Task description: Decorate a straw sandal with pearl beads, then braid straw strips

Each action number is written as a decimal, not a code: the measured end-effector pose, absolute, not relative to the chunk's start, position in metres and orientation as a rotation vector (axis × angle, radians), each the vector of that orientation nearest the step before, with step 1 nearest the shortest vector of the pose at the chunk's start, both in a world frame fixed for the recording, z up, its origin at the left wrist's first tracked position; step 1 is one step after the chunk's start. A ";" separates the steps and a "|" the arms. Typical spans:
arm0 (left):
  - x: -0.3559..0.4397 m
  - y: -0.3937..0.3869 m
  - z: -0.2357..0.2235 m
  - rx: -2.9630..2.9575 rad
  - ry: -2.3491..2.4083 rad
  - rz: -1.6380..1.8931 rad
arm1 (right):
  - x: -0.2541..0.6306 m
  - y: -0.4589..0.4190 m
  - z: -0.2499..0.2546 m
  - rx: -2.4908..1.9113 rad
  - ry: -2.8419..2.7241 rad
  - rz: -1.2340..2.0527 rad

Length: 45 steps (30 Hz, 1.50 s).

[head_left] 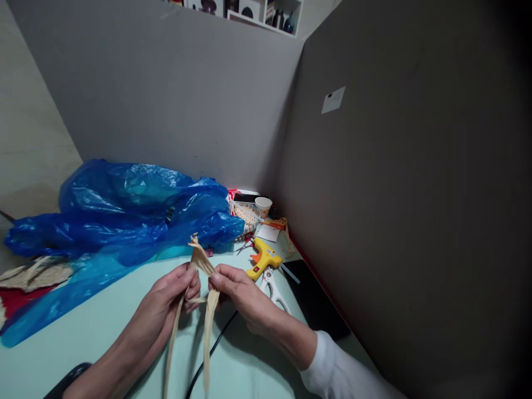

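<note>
My left hand (168, 296) pinches a tan strip of dried plant fibre (200, 259) between thumb and fingers. Close beside it, my right hand (241, 291) grips the same bundle of fibre a little to the right. The bundle comes to a knotted or gathered tip above both hands, and two long tails hang down past them toward the bottom of the view. Some right fingertips are hidden behind the strip. Just beyond my right hand lie a yellow glue gun (266, 259) and white-handled scissors (272, 287).
A crumpled blue plastic bag (137, 205) covers the table's left and back. Behind the glue gun are a woven basket (247, 217), a paper cup (263, 205) and a phone (245, 198). A black flat panel (313, 296) lies at right. Grey partitions (199, 94) enclose the table (103, 316).
</note>
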<state>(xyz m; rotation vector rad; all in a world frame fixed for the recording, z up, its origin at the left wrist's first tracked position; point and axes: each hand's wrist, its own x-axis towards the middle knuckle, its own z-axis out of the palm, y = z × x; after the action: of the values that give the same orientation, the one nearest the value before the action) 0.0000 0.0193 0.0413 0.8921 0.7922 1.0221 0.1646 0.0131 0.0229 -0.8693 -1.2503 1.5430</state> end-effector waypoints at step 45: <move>-0.019 0.028 0.066 1.520 1.118 0.902 | 0.187 0.009 0.061 -1.161 -1.715 1.050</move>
<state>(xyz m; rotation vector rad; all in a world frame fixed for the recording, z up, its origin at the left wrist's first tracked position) -0.0187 0.0281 0.0661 1.5198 1.1181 0.9021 0.1874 0.0092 0.0613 -1.1608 -1.7149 1.0497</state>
